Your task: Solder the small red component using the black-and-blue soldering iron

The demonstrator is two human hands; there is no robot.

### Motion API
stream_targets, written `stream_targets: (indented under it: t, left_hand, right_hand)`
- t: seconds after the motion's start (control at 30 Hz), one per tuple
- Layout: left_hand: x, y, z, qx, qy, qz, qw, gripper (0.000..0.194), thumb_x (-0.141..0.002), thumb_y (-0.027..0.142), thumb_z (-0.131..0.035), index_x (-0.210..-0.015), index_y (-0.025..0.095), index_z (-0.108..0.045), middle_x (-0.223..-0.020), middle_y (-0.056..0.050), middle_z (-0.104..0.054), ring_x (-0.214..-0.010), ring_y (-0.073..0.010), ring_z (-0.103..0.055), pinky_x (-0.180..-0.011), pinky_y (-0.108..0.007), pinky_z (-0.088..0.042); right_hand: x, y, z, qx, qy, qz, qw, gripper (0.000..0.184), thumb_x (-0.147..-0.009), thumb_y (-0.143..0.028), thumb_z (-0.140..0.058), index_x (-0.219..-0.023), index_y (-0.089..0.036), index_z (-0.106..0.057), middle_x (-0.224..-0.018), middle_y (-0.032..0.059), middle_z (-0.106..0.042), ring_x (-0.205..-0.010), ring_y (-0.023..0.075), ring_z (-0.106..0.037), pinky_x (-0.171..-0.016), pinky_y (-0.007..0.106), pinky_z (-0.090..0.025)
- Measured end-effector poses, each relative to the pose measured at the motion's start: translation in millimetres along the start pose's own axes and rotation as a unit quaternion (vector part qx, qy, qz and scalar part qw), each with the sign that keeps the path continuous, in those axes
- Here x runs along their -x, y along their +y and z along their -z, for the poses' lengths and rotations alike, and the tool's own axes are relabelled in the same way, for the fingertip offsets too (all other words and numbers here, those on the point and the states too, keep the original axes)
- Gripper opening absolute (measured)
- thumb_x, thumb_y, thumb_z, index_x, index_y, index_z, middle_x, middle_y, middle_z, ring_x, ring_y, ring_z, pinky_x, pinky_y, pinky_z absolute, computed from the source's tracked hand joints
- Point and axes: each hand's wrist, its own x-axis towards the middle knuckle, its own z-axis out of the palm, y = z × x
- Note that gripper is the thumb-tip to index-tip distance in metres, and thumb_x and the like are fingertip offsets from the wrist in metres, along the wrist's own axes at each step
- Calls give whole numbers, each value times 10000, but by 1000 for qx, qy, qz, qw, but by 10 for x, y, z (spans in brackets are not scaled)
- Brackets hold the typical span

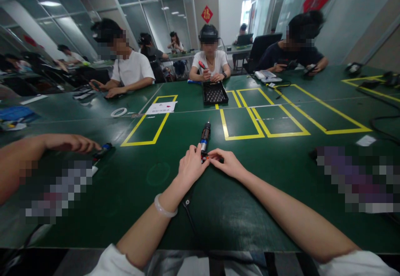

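Observation:
A black and blue pen-shaped electric screwdriver (205,136) lies on the green table (237,201), pointing away from me, its cable (188,207) trailing back under my left wrist. My left hand (191,166) has its fingers curled around the tool's near end. My right hand (227,162) meets it from the right, fingertips pinched on a small dark part with a red spot (206,157) at that same end. A pale bangle (163,207) sits on my left wrist.
A black tray of small parts (215,93) stands further out, in front of a seated person. Yellow tape rectangles (265,115) mark the table. A paper sheet (161,108) and a white tape ring (118,112) lie at left. Another person's hand (70,143) rests at left.

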Motion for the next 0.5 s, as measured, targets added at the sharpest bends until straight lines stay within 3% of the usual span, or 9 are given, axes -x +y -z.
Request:
stream_targets:
  t: [0.13,0.27,0.4,0.5]
  left_hand:
    - [63,-78,44,-30,-3,-6,1000,615,-853,514,-427,-1384,226,-309,-1148,-124,-487,-984,-277,-557,-674,-330,-473]
    - [276,-325,137,-49,-16,7,999,615,-866,517,-391,-1411,251,-287,-1210,-123,-481,-1002,-272,-553,-664,-326,-487]
    - [616,-740,235,-56,-40,59,996,644,-876,547,-320,-1442,248,-254,-1294,-132,-446,-1051,-279,-543,-703,-355,-507]
    - [908,-1184,271,-65,-49,113,990,684,-873,579,-269,-1455,221,-242,-1330,-139,-418,-1115,-298,-521,-780,-400,-512]
  right_hand:
    - [8,33,2,-15,-11,21,1000,263,-834,-195,-566,-1095,-177,-595,-1012,66,-662,-829,152,-638,-766,295,-510]
    - [3,54,21,-9,-8,10,1000,258,-837,-190,-565,-1093,-165,-587,-968,64,-657,-788,142,-622,-734,278,-501]
    - [1,36,26,15,-35,3,999,182,-847,-184,-556,-1017,-162,-618,-888,44,-663,-772,143,-613,-734,270,-488]
    - [-1,38,20,47,-38,16,998,144,-851,-180,-553,-963,-161,-642,-869,38,-657,-766,144,-605,-718,260,-474]
